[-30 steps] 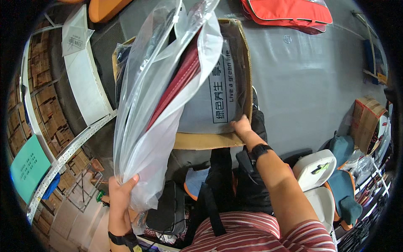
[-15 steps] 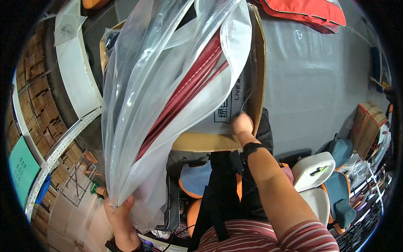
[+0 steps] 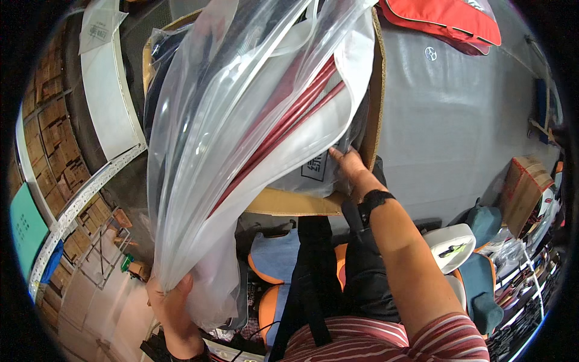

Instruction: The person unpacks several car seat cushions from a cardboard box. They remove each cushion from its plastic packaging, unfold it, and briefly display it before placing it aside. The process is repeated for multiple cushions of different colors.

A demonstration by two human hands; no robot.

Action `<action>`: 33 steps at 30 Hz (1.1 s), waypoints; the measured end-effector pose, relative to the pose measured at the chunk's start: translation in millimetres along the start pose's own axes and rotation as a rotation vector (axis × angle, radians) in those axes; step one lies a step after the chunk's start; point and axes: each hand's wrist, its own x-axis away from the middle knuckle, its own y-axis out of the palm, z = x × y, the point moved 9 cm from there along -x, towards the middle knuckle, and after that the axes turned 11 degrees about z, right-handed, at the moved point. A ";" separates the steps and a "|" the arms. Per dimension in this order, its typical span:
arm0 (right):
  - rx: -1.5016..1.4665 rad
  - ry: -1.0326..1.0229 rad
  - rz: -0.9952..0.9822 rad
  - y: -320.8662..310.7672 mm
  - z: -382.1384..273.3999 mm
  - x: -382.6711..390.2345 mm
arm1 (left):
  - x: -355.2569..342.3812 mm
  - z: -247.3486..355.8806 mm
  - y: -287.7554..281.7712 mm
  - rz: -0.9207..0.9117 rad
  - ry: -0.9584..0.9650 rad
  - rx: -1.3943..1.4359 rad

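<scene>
A large clear plastic bag (image 3: 199,145) with folded white and dark red material (image 3: 283,130) inside slants across an open cardboard box (image 3: 289,203). Its gathered lower end is bunched in my left hand (image 3: 172,301), which is closed round it at the lower left. Inside the near right corner of the box, my right hand (image 3: 353,166) grips the loose plastic of a translucent bag with dark print (image 3: 313,169). The thumb and fingers of that hand are partly hidden by plastic. The big bag covers most of the box's contents.
A red zipped bag (image 3: 440,21) lies on the grey surface (image 3: 446,114) beyond the box. Blue and orange cushioned pieces (image 3: 274,256) and a white seat-like piece (image 3: 449,244) are near my body. At the right stands a taped carton (image 3: 525,193); a white metal rail (image 3: 90,187) curves along the left.
My right hand has moved slightly farther in, and its fingers now show more. The big bag's upper part has shifted right, still held by my left hand. The whole view has shifted slightly.
</scene>
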 end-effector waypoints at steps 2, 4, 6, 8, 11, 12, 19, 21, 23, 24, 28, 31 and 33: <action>0.043 0.086 -0.082 9.5 -2.1 30.4 | -2.2 -7.5 -9.5 0.054 0.013 -0.045; 0.177 -0.027 0.025 9.7 -12.2 59.7 | -0.4 0.6 -4.4 -0.042 0.025 -0.042; 0.090 0.029 -0.186 25.0 -7.3 97.9 | -0.7 8.8 -2.7 -0.122 0.012 -0.050; 0.113 -0.040 -0.233 38.3 -47.9 180.4 | -2.3 10.3 -8.4 -0.157 -0.044 -0.060; -0.017 -0.297 -0.400 41.5 -103.1 292.1 | 3.5 27.9 -11.0 -0.199 -0.006 0.151; -0.035 -0.339 -0.461 36.1 -114.8 322.6 | 3.7 28.2 -14.7 -0.223 0.001 0.211; -0.103 -0.506 -0.626 -90.8 -208.7 498.3 | 32.4 9.5 27.5 -0.304 0.274 -0.300; -0.387 -0.669 -0.457 -143.9 -220.5 531.7 | 51.9 -3.9 72.1 -0.340 0.417 -0.419; -0.609 -0.733 -0.313 -192.1 -210.7 556.5 | 75.3 -25.6 113.4 -0.499 0.473 -0.533; -0.593 -0.780 -0.248 -202.2 -210.1 563.1 | 88.8 -42.1 128.4 -0.611 0.454 -0.615; -0.521 -0.985 0.049 -230.6 -218.9 600.6 | 138.3 -37.8 143.3 -0.774 0.626 -0.318; -0.454 -1.123 -0.057 -219.5 -238.9 629.9 | 149.6 20.9 92.8 -0.790 0.482 -0.001; -0.361 -1.207 -0.193 -195.7 -255.3 656.0 | 152.8 59.3 60.5 -0.845 0.393 0.211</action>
